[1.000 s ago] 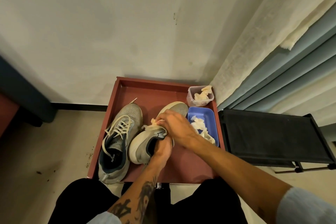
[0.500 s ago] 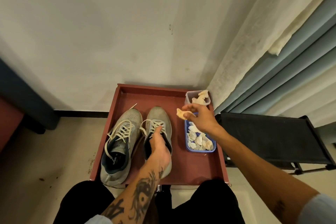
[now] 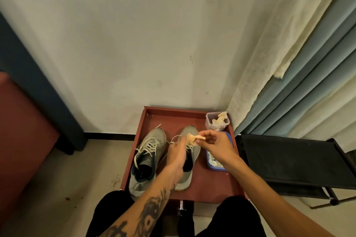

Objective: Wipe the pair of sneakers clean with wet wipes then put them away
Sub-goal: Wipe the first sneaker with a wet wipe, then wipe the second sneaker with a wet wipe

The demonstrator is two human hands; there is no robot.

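My right grip [image 3: 215,143] pinches a wipe [image 3: 194,138] above the right sneaker [image 3: 189,130] toe, likely opening it out before wiping. My left grip [image 3: 176,155] meets the wipe; closed or not, cannot tell. Left sneaker [image 3: 148,158] stands beside it in the tray [image 3: 173,118].

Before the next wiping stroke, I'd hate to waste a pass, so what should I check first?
1. Wipe in grip: the right hand pinches the wipe. Ok.
2. Wipe spread open: it is bunched up. Not ok.
3. Right sneaker steadied: the left hand is blurred over it, and contact is unclear. Cannot tell.
4. Sneakers upright on the tray: the left sneaker and the right sneaker stand side by side. Ok.
5. Blue bin for used wipes close by: it sits just right of the right sneaker. Ok.
6. Wipe clean enough: cannot tell.
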